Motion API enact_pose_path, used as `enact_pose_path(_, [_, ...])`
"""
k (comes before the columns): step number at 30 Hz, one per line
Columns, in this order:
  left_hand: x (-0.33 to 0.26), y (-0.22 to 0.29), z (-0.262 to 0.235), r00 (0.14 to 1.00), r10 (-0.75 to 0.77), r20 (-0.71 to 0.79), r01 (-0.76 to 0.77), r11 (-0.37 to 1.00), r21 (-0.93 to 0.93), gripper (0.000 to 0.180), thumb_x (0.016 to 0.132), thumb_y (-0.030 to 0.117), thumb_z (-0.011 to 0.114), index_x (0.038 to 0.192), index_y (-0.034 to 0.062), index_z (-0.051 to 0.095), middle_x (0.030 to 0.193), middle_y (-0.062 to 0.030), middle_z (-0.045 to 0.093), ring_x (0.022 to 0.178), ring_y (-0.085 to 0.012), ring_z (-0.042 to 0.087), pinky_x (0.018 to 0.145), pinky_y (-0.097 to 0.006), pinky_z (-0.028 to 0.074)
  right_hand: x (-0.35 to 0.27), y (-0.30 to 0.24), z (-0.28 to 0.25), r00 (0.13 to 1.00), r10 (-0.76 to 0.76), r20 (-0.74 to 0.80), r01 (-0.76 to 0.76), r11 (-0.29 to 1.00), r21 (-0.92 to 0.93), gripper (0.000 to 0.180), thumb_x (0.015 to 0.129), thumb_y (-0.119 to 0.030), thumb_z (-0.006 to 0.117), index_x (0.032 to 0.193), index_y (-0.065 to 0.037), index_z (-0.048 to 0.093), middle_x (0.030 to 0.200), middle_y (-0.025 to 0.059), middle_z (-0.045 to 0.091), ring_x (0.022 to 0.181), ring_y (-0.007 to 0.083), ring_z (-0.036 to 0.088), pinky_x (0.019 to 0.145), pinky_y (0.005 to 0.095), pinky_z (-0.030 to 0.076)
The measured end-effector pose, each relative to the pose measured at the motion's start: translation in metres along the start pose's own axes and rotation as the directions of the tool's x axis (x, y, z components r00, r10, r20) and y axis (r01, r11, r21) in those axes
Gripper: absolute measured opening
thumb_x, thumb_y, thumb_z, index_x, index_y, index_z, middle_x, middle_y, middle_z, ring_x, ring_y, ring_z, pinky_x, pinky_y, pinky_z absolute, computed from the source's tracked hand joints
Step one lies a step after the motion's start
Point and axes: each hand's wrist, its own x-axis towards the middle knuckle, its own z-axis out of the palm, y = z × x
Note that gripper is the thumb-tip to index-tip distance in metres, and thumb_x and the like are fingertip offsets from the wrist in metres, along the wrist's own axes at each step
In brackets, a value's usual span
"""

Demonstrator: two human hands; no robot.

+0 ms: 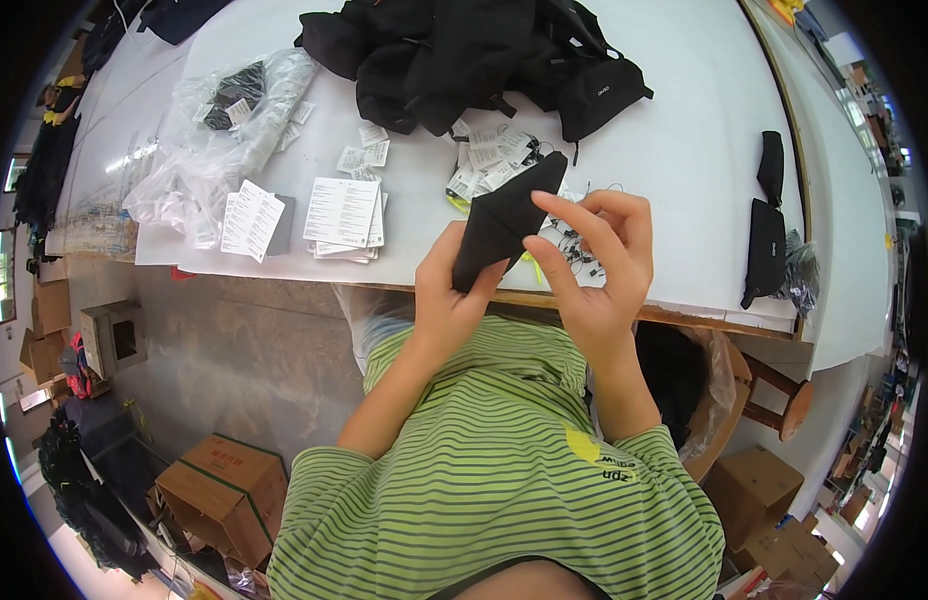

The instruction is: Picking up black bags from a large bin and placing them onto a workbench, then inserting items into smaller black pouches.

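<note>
A small black fabric pouch (pixel 511 222) is tilted up in front of me at the table's near edge. My left hand (pixel 452 275) grips its lower left end, with the thumb across the near side. Beside its right edge is my right hand (pixel 599 255), thumb and forefinger apart, fingertips at or very near the fabric; nothing shows between them. Just beyond the pouch lie a heap of white paper tags (pixel 496 150) and, partly hidden by my right hand, a tangle of thin black cords (pixel 581 262). A pile of similar black pouches (pixel 464 55) covers the far middle.
Left on the white table (pixel 684 170) are stacked printed cards (pixel 344 213), fanned cards (pixel 250 222), loose tags (pixel 365 152) and a clear plastic bag (pixel 199 160). Two black pouches (pixel 767 250) lie near the right edge. Cardboard boxes (pixel 224 490) and a wooden stool (pixel 784 405) stand below.
</note>
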Motion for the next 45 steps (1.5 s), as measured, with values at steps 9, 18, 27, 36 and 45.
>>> enact_pose_path(9, [0.003,0.004,-0.002,0.974,0.190,0.121,-0.214,0.948,0.234,0.028,0.071,-0.003,0.065,0.098,-0.0011,0.058,0.093,-0.0144,0.060,0.082,-0.0326,0.059,0.071,-0.034,0.047,-0.003,0.007,0.009,0.999,0.036,0.013,-0.037,0.998,0.045,0.015,0.072,-0.008,0.076,0.085,-0.005,0.068,0.083,0.0021,0.052,0.061,0.0116,0.042,0.053,0.0244,0.036])
enact_pose_path(18, [0.004,0.003,-0.002,0.982,0.161,0.102,-0.181,0.955,0.233,0.026,0.072,-0.003,0.065,0.097,-0.0010,0.057,0.086,-0.0141,0.057,0.077,-0.0316,0.057,0.068,-0.034,0.045,-0.003,0.015,-0.001,0.960,0.266,0.087,-0.280,0.915,0.289,0.005,0.082,-0.006,0.066,0.081,-0.003,0.062,0.084,0.0018,0.053,0.062,0.0078,0.041,0.056,0.0210,0.033])
enact_pose_path(27, [0.011,0.007,-0.008,0.901,-0.393,-0.184,0.243,0.807,-0.538,0.042,0.093,0.020,0.056,0.129,0.0001,0.047,0.124,-0.0105,0.055,0.113,-0.0208,0.054,0.094,-0.034,0.045,-0.045,0.034,-0.026,0.897,0.242,0.370,-0.207,0.969,-0.133,0.011,0.081,-0.013,0.069,0.086,-0.005,0.064,0.078,0.0081,0.055,0.062,0.0205,0.046,0.058,0.0273,0.038])
enact_pose_path(36, [0.005,0.000,-0.006,0.793,-0.589,0.159,0.437,0.367,-0.821,0.046,0.099,0.033,0.041,0.135,0.0041,0.041,0.134,-0.0104,0.050,0.122,-0.0254,0.049,0.102,-0.042,0.039,-0.073,-0.002,0.006,0.886,0.395,0.242,-0.392,0.918,-0.062,0.045,0.072,-0.015,0.078,0.116,-0.015,0.064,0.127,0.0106,0.051,0.088,0.0223,0.059,0.075,0.0294,0.050])
enact_pose_path(45, [0.008,-0.005,-0.019,0.952,-0.254,-0.169,0.123,0.827,-0.548,0.060,0.089,0.012,0.062,0.140,0.0070,0.030,0.137,-0.0086,0.043,0.118,-0.0175,0.049,0.096,-0.033,0.043,-0.056,0.027,-0.007,0.897,0.401,0.186,-0.441,0.846,0.300,0.029,0.076,-0.002,0.072,0.104,-0.003,0.066,0.114,0.0103,0.063,0.107,0.0208,0.058,0.099,0.0329,0.041])
